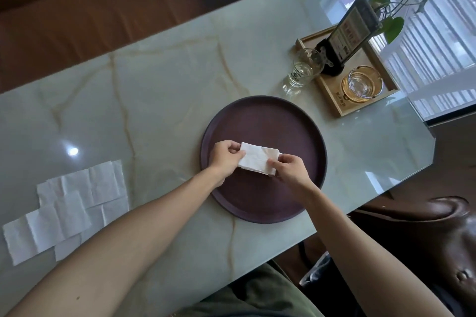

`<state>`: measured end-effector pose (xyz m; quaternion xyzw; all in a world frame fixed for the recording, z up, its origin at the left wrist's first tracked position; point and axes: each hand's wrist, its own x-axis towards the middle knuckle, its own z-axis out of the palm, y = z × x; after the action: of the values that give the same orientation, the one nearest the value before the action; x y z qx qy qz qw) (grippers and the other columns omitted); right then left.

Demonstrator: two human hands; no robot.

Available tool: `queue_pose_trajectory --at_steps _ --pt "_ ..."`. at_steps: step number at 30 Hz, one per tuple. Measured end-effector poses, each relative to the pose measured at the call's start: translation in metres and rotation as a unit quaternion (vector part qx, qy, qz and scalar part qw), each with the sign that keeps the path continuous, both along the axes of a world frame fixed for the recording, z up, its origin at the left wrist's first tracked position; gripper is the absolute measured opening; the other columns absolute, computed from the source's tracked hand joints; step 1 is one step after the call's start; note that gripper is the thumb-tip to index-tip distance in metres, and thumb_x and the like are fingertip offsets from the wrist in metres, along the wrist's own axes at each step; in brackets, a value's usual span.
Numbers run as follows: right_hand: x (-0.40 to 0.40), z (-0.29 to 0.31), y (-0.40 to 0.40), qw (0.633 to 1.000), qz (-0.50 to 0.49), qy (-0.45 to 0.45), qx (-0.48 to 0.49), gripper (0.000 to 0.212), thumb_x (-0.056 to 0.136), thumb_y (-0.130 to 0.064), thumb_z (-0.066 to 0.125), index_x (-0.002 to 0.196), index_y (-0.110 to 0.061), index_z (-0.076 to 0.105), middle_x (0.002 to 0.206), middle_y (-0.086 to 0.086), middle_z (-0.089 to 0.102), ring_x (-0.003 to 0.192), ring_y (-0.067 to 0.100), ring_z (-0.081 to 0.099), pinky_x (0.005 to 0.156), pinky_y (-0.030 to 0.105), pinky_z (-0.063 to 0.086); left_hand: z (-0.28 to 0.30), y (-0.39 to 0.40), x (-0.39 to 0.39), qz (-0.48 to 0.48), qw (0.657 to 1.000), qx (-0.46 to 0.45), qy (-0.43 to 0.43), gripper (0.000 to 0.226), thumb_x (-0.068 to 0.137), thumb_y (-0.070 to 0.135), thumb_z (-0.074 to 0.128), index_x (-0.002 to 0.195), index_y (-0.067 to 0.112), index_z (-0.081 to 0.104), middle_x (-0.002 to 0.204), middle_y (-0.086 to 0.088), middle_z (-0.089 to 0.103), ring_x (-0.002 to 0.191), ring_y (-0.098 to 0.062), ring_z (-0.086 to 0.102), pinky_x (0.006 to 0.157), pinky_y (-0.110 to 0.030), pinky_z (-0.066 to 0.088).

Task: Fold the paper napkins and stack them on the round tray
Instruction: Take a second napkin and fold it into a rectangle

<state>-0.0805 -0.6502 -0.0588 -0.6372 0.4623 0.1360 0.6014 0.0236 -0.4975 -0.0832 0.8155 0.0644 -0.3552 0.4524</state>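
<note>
Napkin: folded napkin (258, 159) hovering over round tray (262, 121), long axis running left-right.
Hands: left hand (226, 157) and right hand (289, 167) pinching its 2 short ends.
Nearer: both equally.

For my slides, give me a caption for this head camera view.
Both hands, left hand and right hand, hold folded napkins over round tray.

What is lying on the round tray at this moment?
On the round tray only a folded napkin shows, pinched by the left hand and the right hand. Whether it rests on the tray or on other napkins is hidden.
</note>
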Motion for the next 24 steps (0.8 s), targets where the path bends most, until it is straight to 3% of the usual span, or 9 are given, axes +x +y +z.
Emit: queue_pose_trajectory --at_steps 4,8,13,16,20,24 --pt "-0.001 -0.015 -0.007 0.998 0.016 0.044 -0.047 0.013 0.090 -0.016 0.065 0.080 -0.013 0.071 0.073 0.004 0.069 0.064 0.019 0.062 0.065 0.042 0.057 -0.003 -0.011 0.001 -0.052 0.997 0.032 -0.050 0.010 0.086 0.016 0.075 0.095 0.016 0.078 0.081 0.005 0.070 0.075 -0.010 0.063 0.072 -0.023 0.049" --pt "-0.004 -0.028 -0.010 0.992 0.033 0.074 -0.101 0.017 0.084 -0.028 0.066 0.076 -0.013 0.070 0.070 0.002 0.070 0.064 0.020 0.064 0.070 0.050 0.059 -0.007 -0.014 0.000 -0.079 0.993 0.059 -0.064 0.011 0.087 0.018 0.075 0.096 0.015 0.077 0.079 0.005 0.069 0.076 -0.012 0.064 0.071 -0.022 0.044" --pt "-0.001 -0.026 -0.011 0.983 0.056 0.104 -0.141 0.012 0.082 -0.030 0.065 0.078 -0.019 0.067 0.073 0.002 0.073 0.072 0.023 0.072 0.072 0.043 0.061 -0.013 -0.011 -0.004 -0.097 0.989 0.070 -0.083 0.009 0.086 0.020 0.076 0.092 0.014 0.072 0.076 0.003 0.068 0.075 -0.015 0.064 0.067 -0.022 0.044" --pt "-0.002 -0.024 -0.011 0.969 0.080 0.147 -0.181 0.017 0.078 -0.037 0.066 0.084 -0.021 0.063 0.081 -0.002 0.071 0.078 0.020 0.068 0.064 0.034 0.050 -0.015 -0.010 -0.004 -0.094 0.987 0.088 -0.094 0.013 0.084 0.022 0.078 0.087 0.015 0.067 0.069 0.005 0.063 0.068 -0.015 0.061 0.057 -0.020 0.039" --pt "-0.005 -0.022 -0.013 0.960 0.079 0.179 -0.201 0.022 0.078 -0.040 0.068 0.088 -0.020 0.063 0.087 -0.002 0.069 0.082 0.022 0.066 0.067 0.033 0.047 -0.013 -0.006 -0.003 -0.095 0.985 0.102 -0.101 0.021 0.083 0.026 0.079 0.088 0.012 0.064 0.067 0.007 0.060 0.065 -0.015 0.058 0.062 -0.026 0.040" --pt "-0.007 -0.016 -0.013 0.946 0.080 0.209 -0.233 0.013 0.082 -0.031 0.064 0.090 -0.020 0.064 0.096 0.001 0.070 0.090 0.029 0.066 0.074 0.032 0.049 -0.009 0.006 -0.002 -0.096 0.983 0.115 -0.103 0.015 0.086 0.021 0.076 0.090 0.013 0.064 0.071 0.008 0.059 0.075 -0.021 0.064 0.066 -0.026 0.041"
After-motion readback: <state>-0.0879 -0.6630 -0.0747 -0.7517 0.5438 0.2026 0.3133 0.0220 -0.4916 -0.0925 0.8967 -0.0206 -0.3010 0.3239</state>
